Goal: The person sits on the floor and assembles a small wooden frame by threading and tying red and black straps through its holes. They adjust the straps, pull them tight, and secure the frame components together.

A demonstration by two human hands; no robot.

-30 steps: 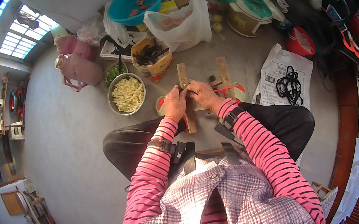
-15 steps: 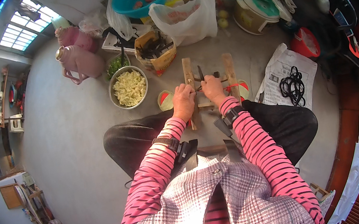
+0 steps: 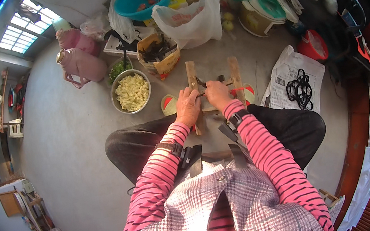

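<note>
Watching remotely, I have the left hand (image 3: 187,106) bent at a wooden frame (image 3: 191,73); whether its fingers hold anything, I cannot tell. The right hand (image 3: 217,93) is closed around a dark slender tool (image 3: 201,83). The wooden frame rests on the floor (image 3: 72,144) between the shoes (image 3: 168,105). Beyond is a metal bowl (image 3: 131,111), then, toward the floor's far edge, a teal basin (image 3: 137,15).

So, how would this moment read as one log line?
left hand: at brown wooden frame | right hand: gripping slim dark tool | nearby: round metal bowl of pale chopped food
</note>
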